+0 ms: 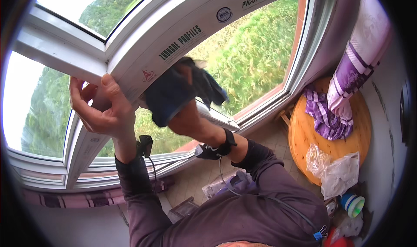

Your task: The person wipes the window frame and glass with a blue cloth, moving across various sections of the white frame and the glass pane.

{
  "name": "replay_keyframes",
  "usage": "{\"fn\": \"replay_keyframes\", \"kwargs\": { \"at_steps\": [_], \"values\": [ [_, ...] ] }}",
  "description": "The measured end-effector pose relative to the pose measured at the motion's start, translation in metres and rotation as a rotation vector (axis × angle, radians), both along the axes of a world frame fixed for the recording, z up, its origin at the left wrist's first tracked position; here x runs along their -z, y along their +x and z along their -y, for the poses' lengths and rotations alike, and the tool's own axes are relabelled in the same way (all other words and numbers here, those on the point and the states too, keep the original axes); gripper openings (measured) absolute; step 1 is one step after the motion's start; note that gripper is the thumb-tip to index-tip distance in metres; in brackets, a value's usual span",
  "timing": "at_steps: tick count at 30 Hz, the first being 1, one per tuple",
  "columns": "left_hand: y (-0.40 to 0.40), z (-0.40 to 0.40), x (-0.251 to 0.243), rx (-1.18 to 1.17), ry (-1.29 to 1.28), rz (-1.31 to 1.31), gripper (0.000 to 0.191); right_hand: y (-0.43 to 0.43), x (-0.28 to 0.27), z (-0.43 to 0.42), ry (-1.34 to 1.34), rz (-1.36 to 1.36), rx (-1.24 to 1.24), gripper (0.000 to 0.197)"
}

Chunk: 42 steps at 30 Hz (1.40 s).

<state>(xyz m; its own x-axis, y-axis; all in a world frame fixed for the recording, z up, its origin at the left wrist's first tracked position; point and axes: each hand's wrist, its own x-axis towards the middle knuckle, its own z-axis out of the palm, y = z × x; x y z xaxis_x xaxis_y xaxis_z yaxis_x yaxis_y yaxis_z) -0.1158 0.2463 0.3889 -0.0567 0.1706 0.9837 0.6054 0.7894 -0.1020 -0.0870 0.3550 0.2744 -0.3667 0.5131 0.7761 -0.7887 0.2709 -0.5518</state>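
My left hand (107,111) grips the white PVC window frame (177,28) where an upright meets the horizontal bar, its thumb toward me and its fingers curled around the far side. A dark blue cloth (166,100) drapes over my right hand (184,118), covering most of it, so the fingers are largely hidden. The cloth is blurred and lies against the lower edge of the frame, in front of the window opening. Printed writing and logos run along the frame's inner face. Straps with small devices sit on both my wrists.
At the right, a round wooden table (296,133) carries a bunched purple curtain (329,116) and clear plastic packaging (340,173). A blue, white and green roll-shaped object (353,204) is below it. Plastic-wrapped items (216,185) lie on the tiled floor (182,188). Cables run from my wrists.
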Motion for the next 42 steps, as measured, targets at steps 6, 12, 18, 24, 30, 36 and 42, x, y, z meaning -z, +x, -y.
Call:
{"fn": "replay_keyframes", "kwargs": {
  "at_steps": [6, 12, 18, 24, 30, 36, 42],
  "values": [
    [0.005, 0.0, 0.001, 0.013, 0.065, 0.07, 0.061, 0.0, 0.019, -0.007, 0.355, 0.12, 0.079, 0.037],
    [0.0, 0.013, 0.0, -0.009, -0.003, -0.021, 0.056, 0.007, 0.273, 0.038, 0.255, 0.473, -0.055, 0.037],
    [-0.004, 0.014, 0.003, -0.069, 0.062, -0.03, 0.053, 0.084, 0.479, 0.035, 0.279, 1.053, -0.317, 0.037],
    [-0.006, 0.028, 0.007, -0.024, 0.076, -0.024, 0.054, 0.092, 0.416, 0.039, -0.075, 0.751, -0.505, 0.045],
    [-0.006, 0.01, 0.008, 0.063, 0.038, 0.0, 0.064, 0.045, 0.173, 0.015, 0.498, 0.347, -0.153, 0.052],
    [0.007, 0.008, 0.0, 0.043, 0.006, 0.033, 0.059, -0.017, 0.024, 0.021, -0.076, -0.021, 0.027, 0.056],
    [-0.004, 0.009, -0.003, 0.148, -0.061, 0.003, 0.06, -0.033, 0.13, 0.023, 0.179, 0.127, 0.307, 0.049]
  ]
}}
